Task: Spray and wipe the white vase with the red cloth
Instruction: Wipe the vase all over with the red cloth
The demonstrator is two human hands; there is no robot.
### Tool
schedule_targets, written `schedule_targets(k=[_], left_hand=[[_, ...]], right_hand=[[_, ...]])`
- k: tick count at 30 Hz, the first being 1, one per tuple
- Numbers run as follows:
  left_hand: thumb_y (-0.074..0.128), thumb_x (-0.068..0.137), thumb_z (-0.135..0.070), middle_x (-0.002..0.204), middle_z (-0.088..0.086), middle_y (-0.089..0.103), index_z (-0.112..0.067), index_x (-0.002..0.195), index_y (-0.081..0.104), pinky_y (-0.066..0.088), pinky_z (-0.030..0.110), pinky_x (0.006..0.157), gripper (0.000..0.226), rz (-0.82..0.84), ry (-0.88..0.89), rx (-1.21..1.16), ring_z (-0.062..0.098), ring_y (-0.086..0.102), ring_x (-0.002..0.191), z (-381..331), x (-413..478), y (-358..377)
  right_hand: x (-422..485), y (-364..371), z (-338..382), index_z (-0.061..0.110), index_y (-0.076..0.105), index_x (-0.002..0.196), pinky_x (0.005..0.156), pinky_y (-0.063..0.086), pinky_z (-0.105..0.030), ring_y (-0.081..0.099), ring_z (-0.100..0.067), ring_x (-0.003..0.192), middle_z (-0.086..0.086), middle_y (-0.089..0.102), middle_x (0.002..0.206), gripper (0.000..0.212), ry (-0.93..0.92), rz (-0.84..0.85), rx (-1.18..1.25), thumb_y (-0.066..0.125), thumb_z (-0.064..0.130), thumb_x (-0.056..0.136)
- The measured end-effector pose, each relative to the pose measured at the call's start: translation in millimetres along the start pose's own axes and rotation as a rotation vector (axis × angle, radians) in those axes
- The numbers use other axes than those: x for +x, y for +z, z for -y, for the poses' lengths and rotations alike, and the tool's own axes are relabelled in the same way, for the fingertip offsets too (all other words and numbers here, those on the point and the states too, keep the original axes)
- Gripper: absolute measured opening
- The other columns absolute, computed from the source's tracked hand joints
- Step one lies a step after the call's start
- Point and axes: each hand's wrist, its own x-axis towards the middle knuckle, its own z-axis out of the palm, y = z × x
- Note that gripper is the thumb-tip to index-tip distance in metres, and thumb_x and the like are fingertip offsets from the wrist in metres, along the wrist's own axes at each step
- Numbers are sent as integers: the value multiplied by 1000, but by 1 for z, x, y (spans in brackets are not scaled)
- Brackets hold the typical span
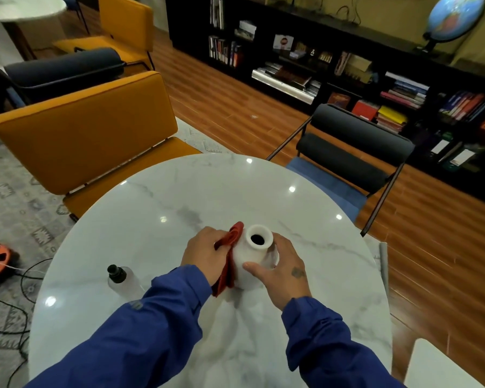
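On the left of the marble table (157, 197), near its edge, stands the spray bottle (121, 280), clear body, black nozzle, upright, nobody touching it, well apart from the vase. Judgement: the spraying part looks finished or paused, since the bottle is set down and both hands are busy elsewhere.

Next over, left hand (206, 254) is closed around the red cloth (230, 256), bunched in the fingers, one end sticking up by the neck, the rest hanging down along the vase's left side. Cloth is pressed against the body of the vase, so the wipe step is what's in hand now.

Centre, white vase (252, 261) stands upright on the table, mouth open toward the camera, close to the near side of the tabletop. No wet sheen or drops can be made out on it; too small to tell.

Right of it, right hand (283, 271) cups the vase's right side, thumb across the front of the body, fingers wrapped round the far side. It grips the vase to steady it, not lifting as far as can be seen.

Next move, as a guess: drag the cloth round or down the body while the right hand holds firm or turns the vase, so unwiped faces come to the cloth. Neck and rim need a pass too. Light pressure only, as the smooth table could let the vase slide.
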Motion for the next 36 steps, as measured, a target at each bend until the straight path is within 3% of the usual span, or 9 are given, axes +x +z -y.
schedule_targets(k=[3,7,10,14,19,22,25,31,36], left_hand=[[54,92,-33,96,-13,59,-29,95,69,45,22,79,17,-66,-4,-84,8,60,85,-2,-8,5],[61,88,-20,108,0,68,-19,106,70,44,25,84,20,-24,-207,-93,20,61,95,20,-12,12],[64,86,-17,107,2,68,-17,104,71,49,29,88,19,-36,-220,-126,23,62,97,25,-20,17],[63,88,-19,94,-7,62,-22,93,69,40,7,65,8,-133,-115,-261,6,57,80,15,-27,21],[64,86,-17,93,3,70,-21,94,72,50,32,84,12,-62,-297,-291,26,64,92,36,-15,27],[63,83,-15,87,11,72,-21,78,69,51,34,79,10,17,-344,-220,32,66,89,47,-4,32],[60,82,-14,89,14,72,-13,81,71,50,31,76,10,89,-338,-98,34,65,89,50,15,30],[55,85,-51,80,5,67,-11,84,69,45,22,64,42,216,-205,-95,22,56,71,38,54,24],[45,90,-59,84,7,67,-26,90,65,47,26,50,39,261,-261,-83,25,62,67,27,60,32]], right_hand=[[-1,-1,2,35,49,128,88,41,-17,48,11,103,20,52,120,63,-4,3,-9,82,30,75],[-2,-2,5,35,48,127,91,42,-21,50,-3,104,15,53,120,63,8,0,-10,82,28,75],[-3,-1,4,35,48,128,92,43,-23,50,-5,106,15,52,120,63,8,-5,-7,82,28,75],[-4,2,3,39,47,123,92,44,-24,50,-2,103,17,52,118,61,6,-20,9,82,29,74],[-4,1,3,39,47,127,98,47,-31,49,-3,107,18,51,121,64,-1,-28,-8,82,31,74],[-4,3,1,45,45,123,98,48,-31,50,1,105,22,51,119,62,-3,-28,-5,82,32,74],[-2,2,-1,48,44,118,96,48,-29,49,12,102,30,49,113,62,1,-28,2,82,30,73],[-1,1,-3,47,46,120,96,48,-27,47,17,107,31,50,116,62,15,-18,24,83,30,73],[0,-1,0,47,44,119,94,45,-22,45,21,103,29,48,116,61,10,-3,16,82,28,75]])
